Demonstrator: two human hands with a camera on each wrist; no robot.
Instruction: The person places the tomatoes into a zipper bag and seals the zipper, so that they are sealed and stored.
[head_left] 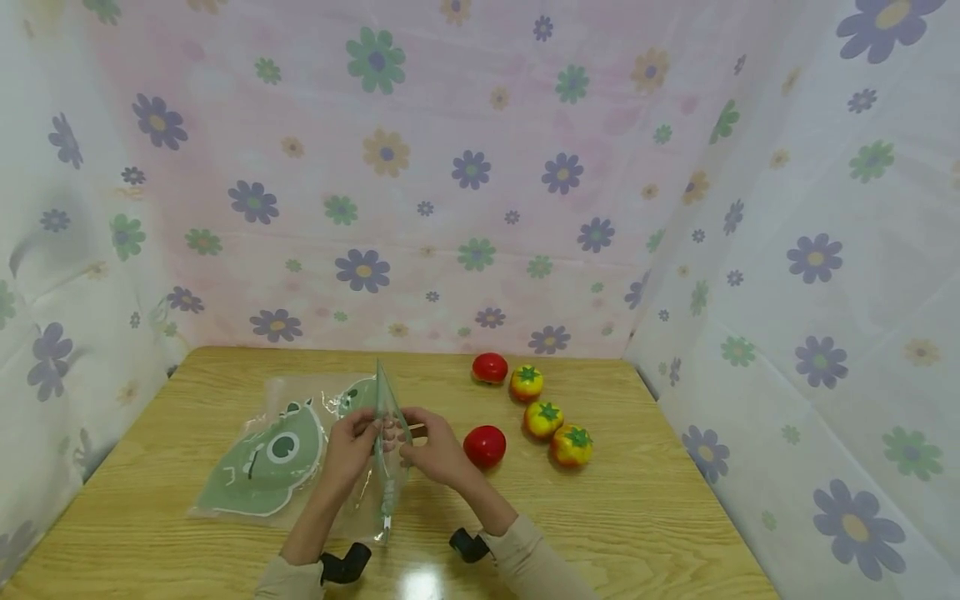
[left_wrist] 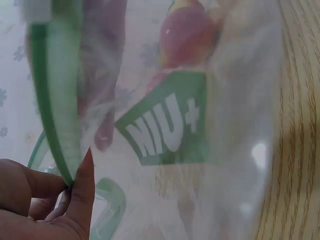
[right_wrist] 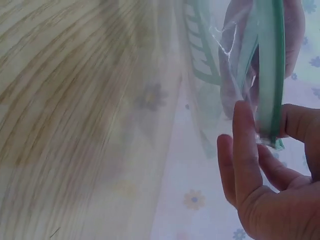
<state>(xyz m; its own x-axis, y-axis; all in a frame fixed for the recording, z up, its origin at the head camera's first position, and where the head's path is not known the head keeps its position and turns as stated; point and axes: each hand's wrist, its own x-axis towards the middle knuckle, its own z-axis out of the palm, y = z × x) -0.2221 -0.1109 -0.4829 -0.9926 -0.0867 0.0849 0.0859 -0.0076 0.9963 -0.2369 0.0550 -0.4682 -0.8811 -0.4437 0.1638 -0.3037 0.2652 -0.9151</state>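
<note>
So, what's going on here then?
A person is holding a clear, green-edged bag upright over a wooden table. The left hand pinches its green edge, and the right hand holds that edge too; how far the bag is open is hard to tell. On the left, another clear bag with a green cartoon face lies flat. On the right sit two red fruit-like pieces and three yellow-orange ones with green tops.

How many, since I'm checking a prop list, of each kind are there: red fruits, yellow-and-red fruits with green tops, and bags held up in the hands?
Red fruits: 2
Yellow-and-red fruits: 3
Held-up clear bag: 1
Total: 6
</note>
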